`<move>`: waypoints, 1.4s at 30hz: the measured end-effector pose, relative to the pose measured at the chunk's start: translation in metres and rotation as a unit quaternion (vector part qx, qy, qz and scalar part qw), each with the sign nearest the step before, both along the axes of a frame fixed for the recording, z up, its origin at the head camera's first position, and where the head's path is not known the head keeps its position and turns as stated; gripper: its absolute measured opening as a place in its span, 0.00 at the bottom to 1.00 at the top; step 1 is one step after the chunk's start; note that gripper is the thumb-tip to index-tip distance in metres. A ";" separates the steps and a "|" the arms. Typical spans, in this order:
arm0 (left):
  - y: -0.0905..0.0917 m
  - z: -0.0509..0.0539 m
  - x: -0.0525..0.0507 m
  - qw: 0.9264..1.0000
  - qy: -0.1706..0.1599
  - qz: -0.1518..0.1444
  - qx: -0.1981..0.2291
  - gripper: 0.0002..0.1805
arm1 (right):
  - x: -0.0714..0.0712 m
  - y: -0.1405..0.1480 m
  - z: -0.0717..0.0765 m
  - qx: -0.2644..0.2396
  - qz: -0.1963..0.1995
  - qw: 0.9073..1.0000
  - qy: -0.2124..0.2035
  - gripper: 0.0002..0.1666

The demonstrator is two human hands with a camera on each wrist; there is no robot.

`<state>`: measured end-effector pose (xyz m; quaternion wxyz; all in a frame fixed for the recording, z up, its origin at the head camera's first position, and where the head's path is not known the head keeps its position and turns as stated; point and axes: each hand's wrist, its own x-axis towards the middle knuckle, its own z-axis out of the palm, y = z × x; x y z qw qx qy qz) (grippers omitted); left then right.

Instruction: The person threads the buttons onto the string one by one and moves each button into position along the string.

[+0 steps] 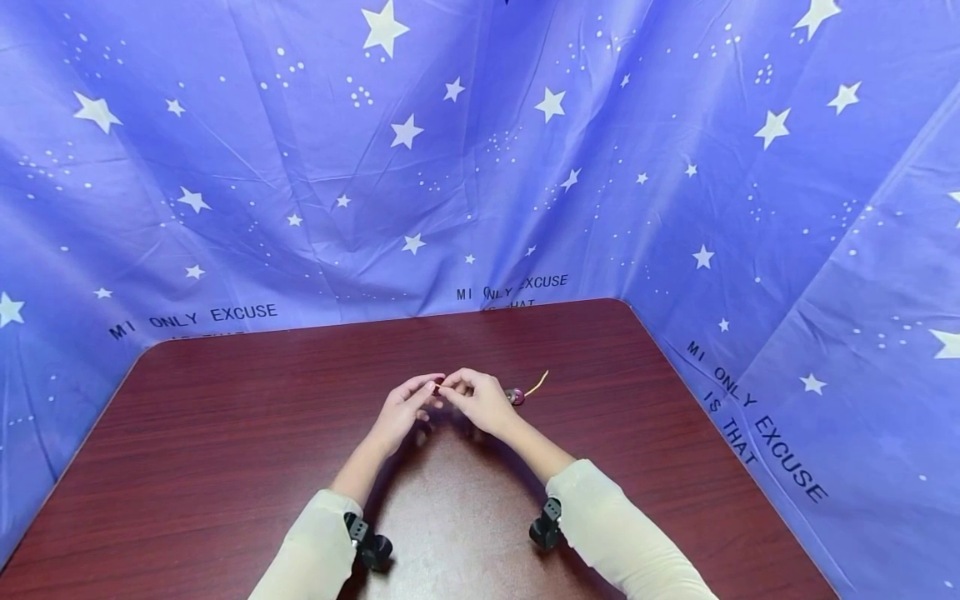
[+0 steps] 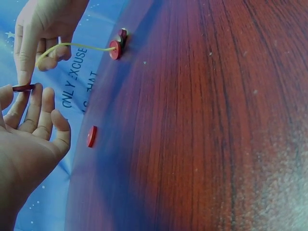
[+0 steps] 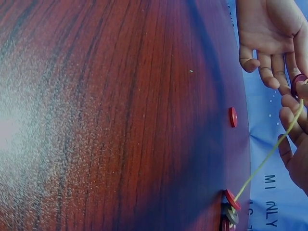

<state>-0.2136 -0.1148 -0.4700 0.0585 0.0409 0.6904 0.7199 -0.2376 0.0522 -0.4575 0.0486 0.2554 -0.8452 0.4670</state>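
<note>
Above the far half of the table, my left hand (image 1: 401,412) pinches a dark red button (image 2: 24,88) by its rim between thumb and finger, its other fingers spread. My right hand (image 1: 483,406) meets it there, pinching a yellow string (image 3: 269,156) close against that button. Whether the string's tip is through a hole cannot be made out. The string runs down to a small group of threaded buttons on the table: a red button (image 3: 231,199), a grey button (image 3: 232,215) and another red one behind. A loose red button (image 2: 92,136) lies apart from them.
The dark red wooden table (image 1: 247,433) has rounded far corners. A blue star-printed cloth (image 1: 480,167) hangs along its far and right sides. The string's yellow tail (image 1: 537,383) sticks out on the table to the right of my right hand.
</note>
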 end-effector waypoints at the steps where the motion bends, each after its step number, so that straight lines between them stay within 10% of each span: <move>1: 0.000 0.000 0.000 1.000 0.002 0.000 0.000 0.19 | 0.000 0.000 0.000 0.003 -0.003 1.000 0.003 0.05; 42: 0.001 0.002 0.002 1.000 0.000 0.001 0.031 0.19 | 0.002 0.003 -0.001 -0.004 -0.021 1.000 0.015 0.02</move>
